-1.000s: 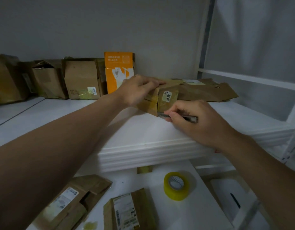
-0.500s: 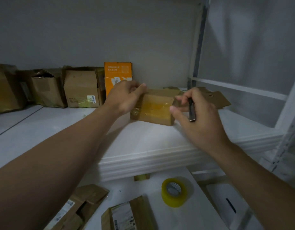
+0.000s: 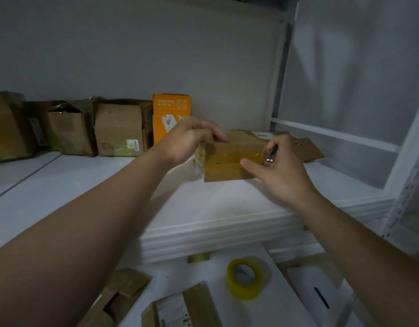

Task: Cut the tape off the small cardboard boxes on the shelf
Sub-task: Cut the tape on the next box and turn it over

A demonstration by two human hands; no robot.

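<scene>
Head view. The small brown cardboard box (image 3: 227, 171) sits on the white shelf (image 3: 227, 208), near its front edge and right of centre. The left hand (image 3: 192, 140) grips its top left corner, fingers curled over the upper edge. The right hand (image 3: 284, 171) pinches a slim dark cutter (image 3: 271, 154) in its curled fingers by the box's right end, thumb stretched out and touching the front face. I can't tell if the blade is out.

Change: a second ago the box was tipped with a small labelled end toward the camera and the cutter lay low along its bottom edge. Since then the box has been turned. The broad face with the yellowish clear tape band (image 3: 218, 159) now faces front, and the cutter has come up off the cardboard. Box and hands also sit higher and further back in frame.

Judgement: one pass looks done and the box has been repositioned for another. The tape is still on this face, so this box isn't finished.

Also in view:
- open brown cardboard boxes (image 3: 120, 128) along the back wall on the left
- an orange-and-white carton (image 3: 172, 109) just behind the left hand
- flattened brown cardboard (image 3: 308, 148) behind the right hand
- a yellow roll of tape (image 3: 245, 278) on the lower white worktop (image 3: 269, 310)
</scene>
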